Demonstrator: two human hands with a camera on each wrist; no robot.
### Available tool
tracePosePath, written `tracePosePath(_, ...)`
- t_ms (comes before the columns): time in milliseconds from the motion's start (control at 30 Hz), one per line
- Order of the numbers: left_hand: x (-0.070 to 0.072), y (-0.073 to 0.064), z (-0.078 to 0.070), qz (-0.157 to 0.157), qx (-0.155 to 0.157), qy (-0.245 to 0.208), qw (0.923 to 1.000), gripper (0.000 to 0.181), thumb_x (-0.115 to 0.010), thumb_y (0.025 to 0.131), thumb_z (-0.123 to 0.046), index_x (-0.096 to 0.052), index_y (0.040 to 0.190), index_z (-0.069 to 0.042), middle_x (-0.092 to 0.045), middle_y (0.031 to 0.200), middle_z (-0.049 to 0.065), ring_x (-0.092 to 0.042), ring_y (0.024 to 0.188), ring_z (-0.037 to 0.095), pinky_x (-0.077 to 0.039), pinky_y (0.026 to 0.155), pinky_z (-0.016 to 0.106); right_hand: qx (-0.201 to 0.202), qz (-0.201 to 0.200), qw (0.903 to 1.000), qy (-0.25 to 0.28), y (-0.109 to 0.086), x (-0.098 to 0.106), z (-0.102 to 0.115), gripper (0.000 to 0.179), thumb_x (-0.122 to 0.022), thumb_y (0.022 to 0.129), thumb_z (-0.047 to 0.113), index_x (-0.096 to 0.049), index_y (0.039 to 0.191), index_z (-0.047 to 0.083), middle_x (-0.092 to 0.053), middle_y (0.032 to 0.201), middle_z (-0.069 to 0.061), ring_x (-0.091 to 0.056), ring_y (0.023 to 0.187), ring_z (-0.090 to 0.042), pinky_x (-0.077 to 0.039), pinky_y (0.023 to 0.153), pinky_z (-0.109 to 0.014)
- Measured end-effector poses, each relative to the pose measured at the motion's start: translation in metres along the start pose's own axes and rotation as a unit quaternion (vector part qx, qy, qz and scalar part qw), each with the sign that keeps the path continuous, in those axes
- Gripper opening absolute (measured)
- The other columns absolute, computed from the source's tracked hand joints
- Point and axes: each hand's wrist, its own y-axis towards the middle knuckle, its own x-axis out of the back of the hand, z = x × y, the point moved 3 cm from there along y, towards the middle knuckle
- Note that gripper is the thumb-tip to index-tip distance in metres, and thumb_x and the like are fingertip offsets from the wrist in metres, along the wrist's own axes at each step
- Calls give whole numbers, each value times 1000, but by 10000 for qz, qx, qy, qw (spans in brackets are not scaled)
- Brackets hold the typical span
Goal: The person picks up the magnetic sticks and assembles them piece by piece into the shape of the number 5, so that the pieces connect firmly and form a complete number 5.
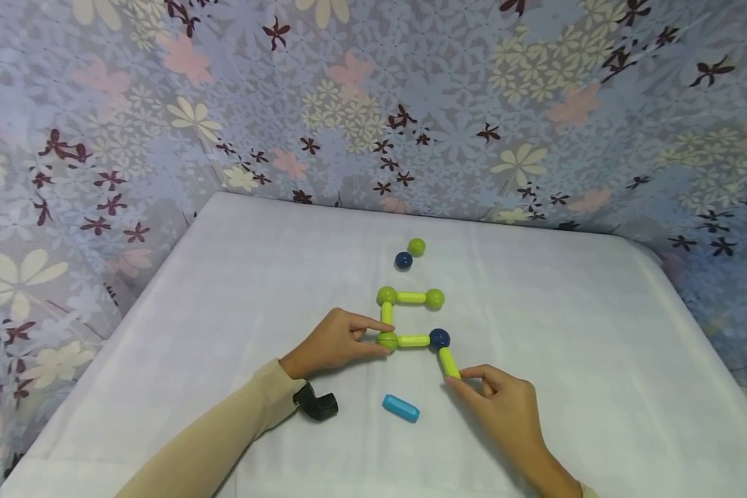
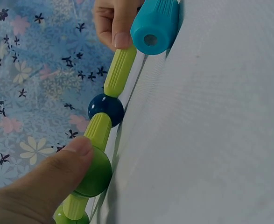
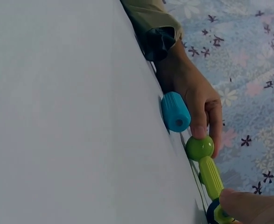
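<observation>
On the white cloth lies a linked shape of green balls and yellow-green rods. My left hand [image 1: 337, 339] pinches its lower-left green ball [image 1: 386, 342] between finger and thumb. From that ball one rod runs up to another green ball [image 1: 386, 296], and a second rod [image 1: 413, 341] runs right to a dark blue ball [image 1: 439, 338]. Off the blue ball slants a yellow-green rod [image 1: 449, 362], whose near end my right hand [image 1: 504, 404] pinches; the two touch. A top rod [image 1: 411, 297] ends in a green ball [image 1: 435, 299].
A loose blue rod [image 1: 401, 408] lies between the hands, nearer the front. Behind the shape sit a loose dark blue ball [image 1: 403, 261] and a green ball [image 1: 416, 247]. Floral fabric [image 1: 348, 104] hangs behind the white-covered table [image 1: 274, 249].
</observation>
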Motion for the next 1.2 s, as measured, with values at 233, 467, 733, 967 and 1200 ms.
tracePosePath(233,1,0,1,20,90,25,10000,37,-86,84,-35,-79,119,-23,-27,54,-12,-24,51,4,-24,52,24,-179,261,9991,-287,2,-6,6,20,-94,75,27,-80,85,16,-29,49,19,-25,46,1,-24,42,-21)
tracePosePath(467,0,-1,2,44,141,-62,9999,37,-85,86,-33,-78,121,-23,-28,55,-12,-25,51,5,-25,51,24,-26,355,9994,16,1,-6,6,16,-92,77,26,-80,86,20,-28,50,19,-24,47,2,-25,42,-21)
tracePosePath(733,3,0,0,60,90,-10,9999,38,-84,87,-34,-77,122,-22,-27,55,-12,-23,52,4,-25,52,23,165,154,9964,812,20,-1,-4,8,-82,89,17,-81,97,18,-32,51,12,-24,47,1,-25,41,-22)
tracePosePath(967,7,1,2,-28,-59,139,9999,38,-85,86,-33,-78,121,-20,-25,53,-13,-21,51,4,-25,52,23,-108,785,9872,1386,54,-10,-20,20,-72,98,23,-78,117,17,-39,53,4,-32,48,-6,-30,44,-27)
tracePosePath(1200,2,0,3,38,-92,-5,10000,39,-83,88,-36,-77,122,-20,-26,52,-13,-22,49,4,-26,51,24,21,1611,9822,970,69,-25,-23,31,-76,94,39,-78,117,18,-38,53,8,-33,47,-8,-29,46,-26)
